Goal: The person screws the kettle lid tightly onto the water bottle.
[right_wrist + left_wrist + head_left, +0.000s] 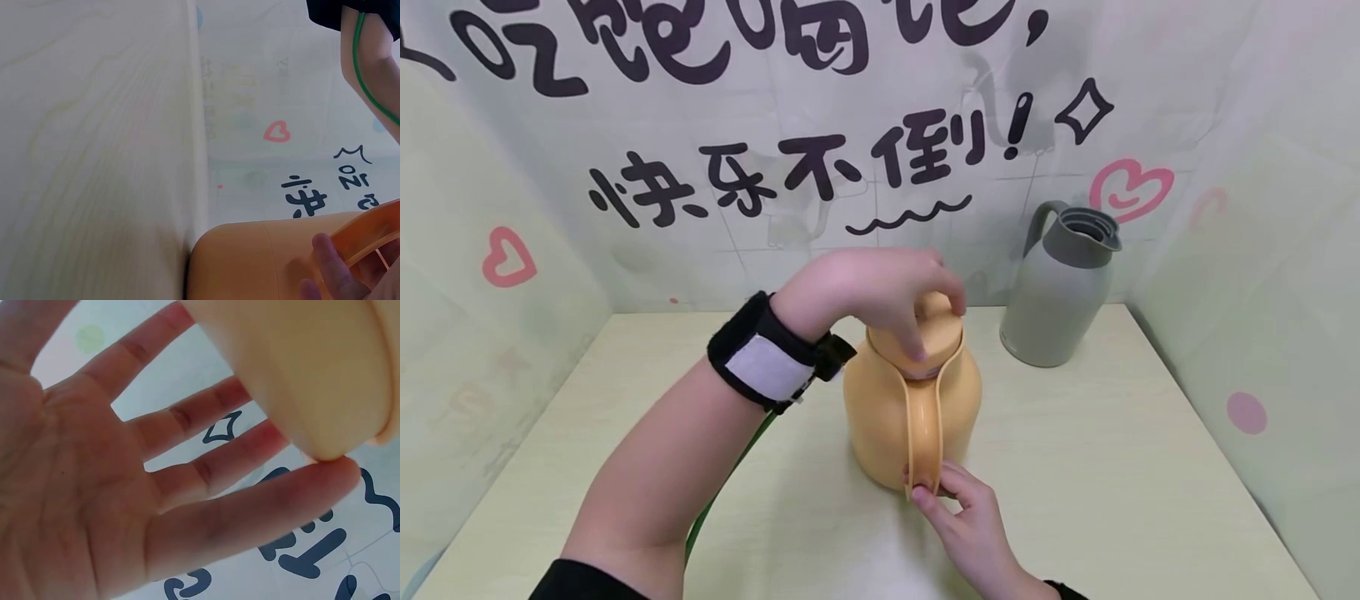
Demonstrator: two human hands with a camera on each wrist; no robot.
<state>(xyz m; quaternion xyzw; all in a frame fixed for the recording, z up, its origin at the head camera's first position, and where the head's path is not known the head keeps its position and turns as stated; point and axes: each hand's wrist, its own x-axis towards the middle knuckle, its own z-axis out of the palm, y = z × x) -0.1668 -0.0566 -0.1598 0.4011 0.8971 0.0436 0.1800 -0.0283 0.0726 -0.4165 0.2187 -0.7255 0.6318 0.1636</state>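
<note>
A yellow-orange thermos jug (876, 417) stands upright on the table, its handle (925, 425) facing me. From above, my left hand (887, 287) grips the jug's round lid (942, 335), thumb on the near side and fingers over the far side. The left wrist view has those fingers (181, 419) spread, their tips against the lid (312, 369). Low on the handle, my right hand (973, 517) pinches its bottom end between thumb and fingers. Seen from the right wrist, the jug's side (244, 262) lies behind the fingers (337, 272).
A grey thermos jug (1056, 292) with a dark grey top stands at the back right of the pale wooden table (1112, 467). Printed cloth walls (820, 275) enclose the table at the back and sides. A green cord (730, 475) runs along my left forearm from the wristband (767, 358).
</note>
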